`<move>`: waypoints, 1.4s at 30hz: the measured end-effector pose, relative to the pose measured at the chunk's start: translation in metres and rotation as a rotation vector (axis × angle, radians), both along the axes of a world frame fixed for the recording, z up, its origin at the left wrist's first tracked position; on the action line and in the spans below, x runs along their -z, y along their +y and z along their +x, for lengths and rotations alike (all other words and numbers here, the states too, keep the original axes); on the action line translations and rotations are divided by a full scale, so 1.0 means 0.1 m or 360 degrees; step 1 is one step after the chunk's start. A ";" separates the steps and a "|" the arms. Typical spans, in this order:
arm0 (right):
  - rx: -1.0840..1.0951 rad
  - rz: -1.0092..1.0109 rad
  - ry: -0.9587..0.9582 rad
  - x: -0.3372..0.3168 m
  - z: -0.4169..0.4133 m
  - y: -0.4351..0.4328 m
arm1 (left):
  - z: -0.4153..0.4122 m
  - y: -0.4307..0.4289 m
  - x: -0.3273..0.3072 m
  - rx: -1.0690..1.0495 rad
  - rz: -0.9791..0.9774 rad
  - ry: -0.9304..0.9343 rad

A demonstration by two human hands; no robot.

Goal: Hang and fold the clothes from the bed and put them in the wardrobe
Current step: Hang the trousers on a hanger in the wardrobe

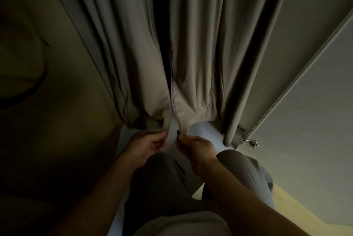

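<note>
Left hand (147,146) grips the grey cover (124,64), right hand (196,150) pinches its zipper (178,133) (dim room, pale door (315,102)).

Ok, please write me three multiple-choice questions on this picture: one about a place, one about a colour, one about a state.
1. Where is the zip pull?
A. at the bottom of the cover
B. halfway up it
C. at its top

2. What colour is the zip pull?
A. white
B. black
C. red

3. What does the right hand do?
A. hangs open and idle
B. makes an empty fist
C. pinches the zip pull

Answers:
1 A: the pull sits by the cover's lower edge.
2 B: it shows black against the pale fabric.
3 C: thumb and finger close on it, while the left hand grips the cover's edge.
</note>
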State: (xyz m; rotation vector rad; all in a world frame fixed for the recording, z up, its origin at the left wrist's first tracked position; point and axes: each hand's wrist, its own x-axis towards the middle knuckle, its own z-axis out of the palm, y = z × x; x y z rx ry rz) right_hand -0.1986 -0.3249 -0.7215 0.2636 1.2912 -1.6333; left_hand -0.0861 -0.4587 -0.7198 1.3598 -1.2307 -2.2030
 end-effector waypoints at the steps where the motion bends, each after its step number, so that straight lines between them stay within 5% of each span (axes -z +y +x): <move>1: -0.0013 -0.0022 0.0009 -0.04 0.00 0.00 | -0.02 0.01 -0.03 -0.0048 -0.0035 -0.0015; 9: -0.0182 -0.0136 -0.0095 -0.26 0.02 0.06 | -0.09 0.13 -0.14 -0.0036 -0.0438 0.0065; 14: -0.0207 -0.0220 -0.0239 -0.31 0.02 0.07 | -0.14 0.17 -0.23 -0.0071 -0.0435 0.0268; 24: -0.0170 -0.0152 -0.0204 -0.34 0.03 0.04 | -0.12 0.27 -0.25 -0.0133 -0.0775 -0.0026; 34: -0.0128 -0.0136 -0.0120 -0.32 0.10 -0.03 | -0.12 0.27 -0.18 -0.0270 -0.0771 0.0002; 42: -0.0068 -0.0025 -0.0079 -0.30 0.13 -0.08 | -0.05 0.17 -0.07 0.0054 -0.1203 -0.0335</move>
